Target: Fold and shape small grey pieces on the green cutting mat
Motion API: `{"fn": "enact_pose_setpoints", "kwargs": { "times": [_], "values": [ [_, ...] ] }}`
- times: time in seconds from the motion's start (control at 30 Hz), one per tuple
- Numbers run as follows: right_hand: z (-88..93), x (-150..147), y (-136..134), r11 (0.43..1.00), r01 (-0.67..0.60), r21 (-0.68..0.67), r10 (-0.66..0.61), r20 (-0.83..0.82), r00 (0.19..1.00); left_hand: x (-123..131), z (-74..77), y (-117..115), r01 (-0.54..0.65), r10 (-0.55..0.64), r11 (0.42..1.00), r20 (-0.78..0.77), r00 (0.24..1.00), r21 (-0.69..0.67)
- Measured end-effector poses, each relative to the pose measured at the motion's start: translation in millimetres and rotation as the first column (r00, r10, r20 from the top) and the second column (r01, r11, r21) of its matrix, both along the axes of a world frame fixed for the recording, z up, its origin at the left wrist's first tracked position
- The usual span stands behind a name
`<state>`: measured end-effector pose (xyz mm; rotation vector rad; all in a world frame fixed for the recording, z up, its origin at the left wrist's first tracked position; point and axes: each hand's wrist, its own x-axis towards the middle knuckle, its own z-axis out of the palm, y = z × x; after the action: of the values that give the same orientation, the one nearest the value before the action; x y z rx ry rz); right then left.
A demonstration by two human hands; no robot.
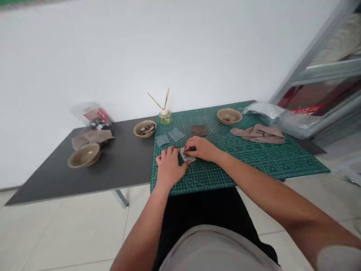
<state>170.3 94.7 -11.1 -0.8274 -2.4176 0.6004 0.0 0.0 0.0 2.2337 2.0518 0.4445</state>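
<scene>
Both my hands rest on a green cutting mat (254,158) on a low dark table (118,169). My left hand (169,167) and my right hand (201,148) pinch a small pale grey fabric piece (186,156) between them, fingers curled onto it. Just beyond lie two grey-blue fabric squares (170,137) and a brown square (199,130).
A reed diffuser (165,114) stands at the mat's far edge. A bowl of small dark and white pieces (144,128), an empty bowl (84,155) and another bowl (229,116) sit around. Beige cloth (259,133) lies right, plastic bags (93,114) left and far right.
</scene>
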Motion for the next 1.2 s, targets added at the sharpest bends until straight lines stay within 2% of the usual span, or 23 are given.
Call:
{"fn": "enact_pose_setpoints", "kwargs": {
  "times": [0.13, 0.3, 0.4, 0.53, 0.67, 0.8, 0.97, 1.1, 1.2],
  "values": [
    [5.0, -5, -3, 0.991, -0.117, -0.070, 0.117, 0.002, 0.993, -1, 0.3, 1, -0.006, 0.006, 1.000, -0.011, 1.000, -0.022],
    [5.9, 8, -1, 0.964, -0.221, -0.149, 0.219, -0.030, 0.975, -3, -0.9, 2, -0.018, 0.017, 0.999, -0.030, 0.999, -0.029],
    [2.8, 13, 3, 0.980, -0.163, -0.116, 0.160, -0.033, 0.987, -4, -1.0, 2, -0.017, 0.016, 0.999, -0.040, 0.999, -0.032],
    [0.4, 5, 6, 0.999, -0.040, -0.033, 0.039, -0.008, 0.999, -4, 0.0, 2, -0.020, 0.018, 0.999, -0.050, 0.999, -0.039],
    [4.0, -9, -1, 0.991, -0.132, -0.001, 0.132, 0.017, 0.991, -4, 1.3, 2, -0.026, 0.024, 0.999, -0.038, 0.999, -0.044],
    [7.0, -7, -6, 0.979, -0.202, -0.028, 0.202, 0.001, 0.979, -5, 2.6, 1, -0.024, 0.022, 0.999, -0.039, 0.999, -0.047],
    [4.3, 6, -2, 0.993, -0.111, -0.028, 0.111, -0.003, 0.994, -4, 3.5, 0, -0.021, 0.018, 0.999, -0.046, 0.999, -0.047],
    [2.7, 1, 2, 1.000, -0.016, 0.007, 0.016, 0.014, 1.000, -2, 2.8, 0, -0.015, 0.013, 0.999, -0.044, 0.999, -0.032],
    [4.9, -8, 0, 0.999, -0.051, 0.004, 0.051, 0.025, 0.998, -1, 2.5, 1, -0.018, 0.017, 0.999, -0.036, 0.999, -0.030]
  ]
}}
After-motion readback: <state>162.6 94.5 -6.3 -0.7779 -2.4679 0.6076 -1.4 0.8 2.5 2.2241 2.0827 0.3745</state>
